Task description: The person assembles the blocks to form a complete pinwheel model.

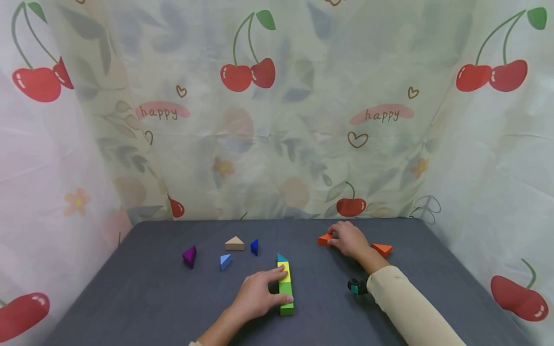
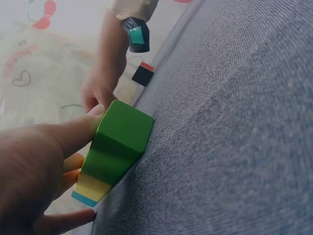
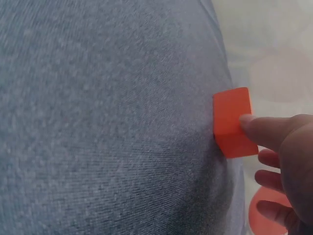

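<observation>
A row of blocks lies in front of me: a green block (image 1: 286, 309) nearest, then a yellow block (image 1: 283, 277), with a teal triangular block (image 1: 282, 257) at the far end. My left hand (image 1: 258, 294) rests on this row from the left, thumb on the green part and a fingertip on the yellow, fingers fairly straight. Farther off to the right, my right hand (image 1: 349, 240) pinches an orange block (image 3: 232, 122) standing on the table. Thumb contact shows in the right wrist view; the block's far side is hidden there.
A second orange triangular block (image 1: 382, 249) lies right of my right hand. On the left are a purple block (image 1: 189, 256), a light blue block (image 1: 225, 262), a wooden triangle (image 1: 234, 244) and a dark blue block (image 1: 254, 247). A patterned curtain (image 1: 268, 144) hangs behind the table (image 1: 151, 298).
</observation>
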Available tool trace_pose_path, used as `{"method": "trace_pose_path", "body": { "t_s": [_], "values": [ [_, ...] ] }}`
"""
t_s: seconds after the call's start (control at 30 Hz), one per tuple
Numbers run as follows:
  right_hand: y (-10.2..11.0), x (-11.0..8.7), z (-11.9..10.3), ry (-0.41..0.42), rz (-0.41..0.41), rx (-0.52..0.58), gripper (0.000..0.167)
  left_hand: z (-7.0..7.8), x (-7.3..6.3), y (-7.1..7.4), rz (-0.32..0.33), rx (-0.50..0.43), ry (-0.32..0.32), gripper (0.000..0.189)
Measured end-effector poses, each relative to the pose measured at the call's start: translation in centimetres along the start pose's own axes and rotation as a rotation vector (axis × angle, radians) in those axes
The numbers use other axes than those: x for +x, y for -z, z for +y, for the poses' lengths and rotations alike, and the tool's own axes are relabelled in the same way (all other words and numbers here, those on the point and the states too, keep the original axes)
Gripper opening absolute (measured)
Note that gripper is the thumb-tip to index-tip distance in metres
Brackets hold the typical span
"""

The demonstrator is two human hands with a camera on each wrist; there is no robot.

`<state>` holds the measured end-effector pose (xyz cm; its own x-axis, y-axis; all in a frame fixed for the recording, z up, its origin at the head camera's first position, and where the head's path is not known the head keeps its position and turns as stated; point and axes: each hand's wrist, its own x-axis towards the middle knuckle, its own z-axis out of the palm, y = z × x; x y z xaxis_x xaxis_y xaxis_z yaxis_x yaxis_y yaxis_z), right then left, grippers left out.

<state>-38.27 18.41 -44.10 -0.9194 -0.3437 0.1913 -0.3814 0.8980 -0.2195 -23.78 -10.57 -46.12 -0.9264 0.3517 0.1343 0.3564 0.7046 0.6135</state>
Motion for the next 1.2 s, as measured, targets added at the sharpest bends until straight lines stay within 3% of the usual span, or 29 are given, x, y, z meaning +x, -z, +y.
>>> {"method": "trace_pose_path", "body": {
  "t_s": [0.2, 0.5, 1.2],
  "values": [
    [0.0, 0.0, 0.0, -0.038, -0.045, 0.104, 0.023, -0.1, -0.1, -0.1, 0.02, 0.013, -0.023, 0.062],
    [-0.4, 0.0, -0.1, 0.053, -0.092, 0.166, 0.033, 0.0, -0.3, -0.1, 0.027, 0.02, -0.026, 0.064],
    [-0.5, 1.0, -2.8, 0.086, -0.03, 0.213, 0.034, 0.1, -0.2, 0.0, 0.014, 0.024, -0.019, 0.062]
  ]
}}
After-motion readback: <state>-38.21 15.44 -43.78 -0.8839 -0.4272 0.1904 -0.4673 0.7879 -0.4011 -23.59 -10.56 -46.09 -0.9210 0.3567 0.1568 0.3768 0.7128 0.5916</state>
